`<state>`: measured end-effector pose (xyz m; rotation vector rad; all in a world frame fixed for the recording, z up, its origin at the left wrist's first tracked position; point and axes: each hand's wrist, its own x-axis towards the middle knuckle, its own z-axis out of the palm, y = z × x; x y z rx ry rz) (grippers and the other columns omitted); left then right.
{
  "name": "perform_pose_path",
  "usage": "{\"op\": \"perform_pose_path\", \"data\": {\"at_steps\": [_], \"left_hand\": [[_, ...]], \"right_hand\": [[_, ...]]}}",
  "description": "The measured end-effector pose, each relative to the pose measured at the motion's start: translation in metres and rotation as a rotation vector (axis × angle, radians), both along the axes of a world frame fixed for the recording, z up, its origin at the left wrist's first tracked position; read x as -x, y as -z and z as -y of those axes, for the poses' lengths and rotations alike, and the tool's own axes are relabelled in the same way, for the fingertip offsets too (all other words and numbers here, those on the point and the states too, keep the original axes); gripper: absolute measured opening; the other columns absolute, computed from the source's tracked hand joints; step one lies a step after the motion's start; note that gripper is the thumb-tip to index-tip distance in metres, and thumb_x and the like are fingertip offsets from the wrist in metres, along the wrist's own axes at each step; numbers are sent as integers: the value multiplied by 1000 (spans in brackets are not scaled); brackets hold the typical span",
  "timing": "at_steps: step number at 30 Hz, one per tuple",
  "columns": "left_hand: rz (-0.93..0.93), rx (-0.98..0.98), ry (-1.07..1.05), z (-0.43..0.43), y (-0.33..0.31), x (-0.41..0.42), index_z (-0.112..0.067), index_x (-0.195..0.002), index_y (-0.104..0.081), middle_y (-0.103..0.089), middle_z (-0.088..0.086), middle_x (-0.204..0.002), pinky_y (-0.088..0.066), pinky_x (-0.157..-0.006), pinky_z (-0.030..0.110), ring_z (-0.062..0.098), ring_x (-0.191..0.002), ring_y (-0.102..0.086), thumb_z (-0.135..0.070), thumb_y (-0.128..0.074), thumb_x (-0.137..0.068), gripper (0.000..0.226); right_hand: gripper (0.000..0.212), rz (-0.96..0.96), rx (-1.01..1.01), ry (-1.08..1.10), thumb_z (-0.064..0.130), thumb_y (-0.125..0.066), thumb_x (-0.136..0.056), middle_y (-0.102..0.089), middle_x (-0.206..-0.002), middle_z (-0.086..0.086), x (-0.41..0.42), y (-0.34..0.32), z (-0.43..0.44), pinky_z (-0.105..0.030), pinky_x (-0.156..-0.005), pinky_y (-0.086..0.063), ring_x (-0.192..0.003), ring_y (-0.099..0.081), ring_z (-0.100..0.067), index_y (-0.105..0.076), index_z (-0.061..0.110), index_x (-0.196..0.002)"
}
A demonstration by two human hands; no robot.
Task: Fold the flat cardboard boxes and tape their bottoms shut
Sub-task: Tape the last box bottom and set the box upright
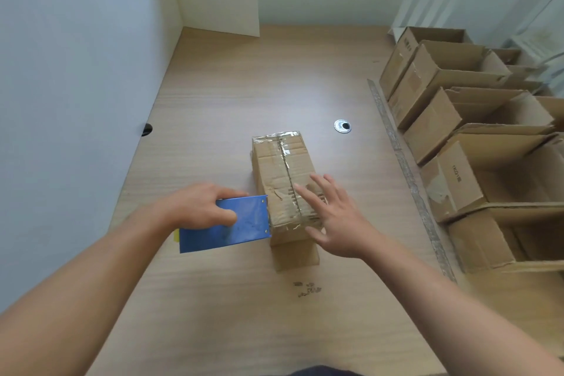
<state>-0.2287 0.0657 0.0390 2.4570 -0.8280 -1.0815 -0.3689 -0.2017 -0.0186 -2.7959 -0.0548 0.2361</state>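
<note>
1. A cardboard box point(276, 174) is seen standing near the middle of the wooden bench point(229, 85). Its flaps are closed and turned upward, and a seam runs lengthwise along the top.
2. Wrinkled clear tape is seen over the far end of the seam. More is seen over the near end, reaching the near top edge.
3. A blue tape dispenser point(241, 223) is held by the left hand point(195, 207), whose fingers point(235, 193) are curled around the blue body. The thumb is pressed on the side that faces the camera.
4. The dispenser's front edge is set against the near left corner of the box.
5. The right hand point(341, 220) is laid on the near right part of the box top. Its fingers are spread wide and straight, and nothing is gripped by them.
6. A row of folded, open boxes point(451, 107) is lined up along the right side of the bench, well apart from the middle box.
7. A long metal strip point(406, 174) is laid just beside that row, between it and the middle box.
8. A round metal grommet point(342, 126) is set into the bench beyond the box, to its right. Small dark scraps point(306, 288) are scattered nearer the person.
9. The bench is bordered on the left by a white partition point(76, 85).
</note>
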Motion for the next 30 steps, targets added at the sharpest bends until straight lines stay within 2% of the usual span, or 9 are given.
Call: {"op": "perform_pose_path", "data": {"at_steps": [4,8,10,15,18,22,25,27,30], "left_hand": [[37,46,-40,-5,5,6,-63,-110,-54,-65,-18,-87,-53,-76,36,10,-83,-62,-45,-47,-61,53],[37,64,-88,-23,15,12,-59,-130,-49,-64,-18,-107,-51,-85,32,10,-96,-59,-46,-48,-64,68],[6,84,-114,-37,17,15,-65,-131,-44,-62,-23,-111,-48,-80,23,2,-97,-57,-46,-50,-65,68],[49,49,-153,-64,15,14,-77,-124,-34,-62,-23,-105,-52,-82,28,0,-91,-58,-54,-48,-63,67],[217,-35,-121,-48,17,21,-68,-133,-24,-62,-19,-97,-50,-71,31,7,-84,-57,-56,-42,-64,73],[465,-73,-111,-11,24,31,-57,-141,-17,-59,-11,-89,-32,-58,31,19,-80,-51,-54,-41,-72,73],[563,-86,-131,-2,24,43,-52,-143,-16,-46,-8,-77,-29,-57,31,24,-77,-51,-51,-41,-78,70],[665,-100,-180,3,24,54,-49,-146,-19,-42,-5,-73,-26,-56,32,26,-71,-48,-48,-43,-82,68],[744,-140,-212,15,27,70,-40,-154,-14,-56,4,-85,-28,-59,33,31,-72,-55,-42,-45,-89,72]], "right_hand": [[68,2,99,-88,67,-37,-96,9,-166,12,-17,12,-27,-43,-121,-13,-152,15,-18,-2,52,-152],[63,209,137,-54,64,-42,-92,-33,-159,0,-12,16,-32,-50,-105,-43,-148,-26,-34,-43,36,-148],[62,272,165,-74,62,-38,-91,-44,-153,-3,-12,18,-31,-52,-97,-50,-142,-38,-38,-51,31,-143],[61,262,178,-90,60,-35,-94,-43,-153,-4,-14,19,-33,-51,-99,-49,-143,-35,-37,-52,29,-143],[62,237,162,-96,60,-34,-93,-39,-156,-3,-16,20,-33,-52,-104,-46,-146,-30,-35,-47,29,-146],[63,222,159,-107,59,-38,-94,-37,-156,-4,-16,22,-32,-52,-107,-43,-147,-28,-35,-44,27,-147],[62,214,145,-70,57,-47,-94,-36,-157,-3,-16,22,-33,-53,-110,-40,-148,-26,-34,-42,29,-149],[64,190,129,-35,64,-37,-94,-32,-160,0,-16,21,-38,-51,-110,-39,-150,-21,-30,-38,34,-151],[71,154,131,29,75,-27,-88,-25,-163,6,-15,20,-49,-49,-104,-39,-153,-14,-22,-30,44,-152]]}}
